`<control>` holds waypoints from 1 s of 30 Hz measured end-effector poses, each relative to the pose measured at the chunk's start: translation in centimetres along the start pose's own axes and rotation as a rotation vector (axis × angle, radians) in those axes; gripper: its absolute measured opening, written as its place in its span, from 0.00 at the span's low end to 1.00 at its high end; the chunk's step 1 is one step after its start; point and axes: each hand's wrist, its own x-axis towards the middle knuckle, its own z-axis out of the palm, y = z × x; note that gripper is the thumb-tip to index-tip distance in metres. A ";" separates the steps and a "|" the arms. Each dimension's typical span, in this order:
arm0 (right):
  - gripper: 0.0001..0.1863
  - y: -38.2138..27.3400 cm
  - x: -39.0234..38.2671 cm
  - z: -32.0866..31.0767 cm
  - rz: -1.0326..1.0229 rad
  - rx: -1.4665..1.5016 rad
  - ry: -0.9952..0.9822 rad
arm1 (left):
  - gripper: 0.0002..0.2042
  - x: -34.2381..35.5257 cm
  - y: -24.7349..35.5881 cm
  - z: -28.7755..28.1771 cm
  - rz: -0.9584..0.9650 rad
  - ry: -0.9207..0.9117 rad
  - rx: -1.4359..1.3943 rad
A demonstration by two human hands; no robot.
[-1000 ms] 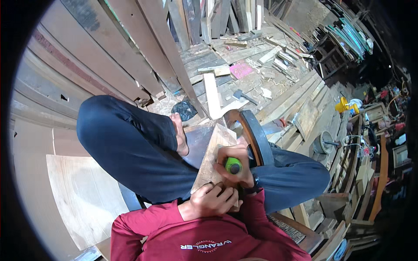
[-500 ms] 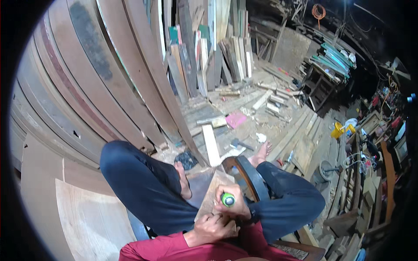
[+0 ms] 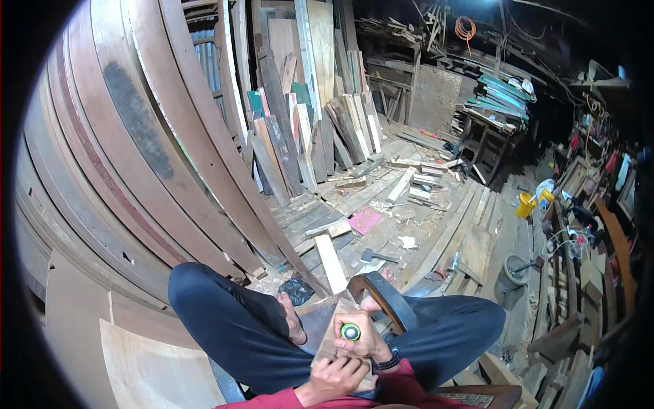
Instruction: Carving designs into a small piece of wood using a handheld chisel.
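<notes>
My right hand (image 3: pixel 368 337) is closed round an upright tool handle. Only the handle's round end (image 3: pixel 350 332), green-rimmed with a pale centre, shows; the working end is hidden beneath the fist. Under both hands lies a brown wooden piece (image 3: pixel 325 349), sloping between my knees. My left hand (image 3: pixel 336 377) grips the near part of that wood with curled fingers, just below the right hand and close to it. A dark beaded bracelet (image 3: pixel 389 359) circles my right wrist.
A curved dark wooden chair part (image 3: pixel 387 300) stands right of the wood. Tall planks (image 3: pixel 197 129) lean at left. A pale board (image 3: pixel 330 263), a hammer-like tool (image 3: pixel 378 258) and scraps lie on the floor ahead. A grey bucket (image 3: pixel 512 274) and yellow containers (image 3: pixel 525 204) stand at right.
The view has tilted upward, so the floor and planks sit lower in the picture. Both hands keep their grips, with little visible change between them and the wood.
</notes>
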 end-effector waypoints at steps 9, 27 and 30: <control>0.26 -0.8 -0.5 -0.4 0.054 0.149 0.036 | 0.11 -1.0 1.1 0.2 -0.094 -0.030 -0.143; 0.26 0.7 -0.7 0.0 -0.036 -0.048 0.048 | 0.14 -1.3 0.5 0.6 -0.058 -0.005 -0.136; 0.26 2.0 -0.5 0.0 -0.057 -0.067 0.125 | 0.12 -1.4 0.4 0.3 -0.040 -0.009 -0.137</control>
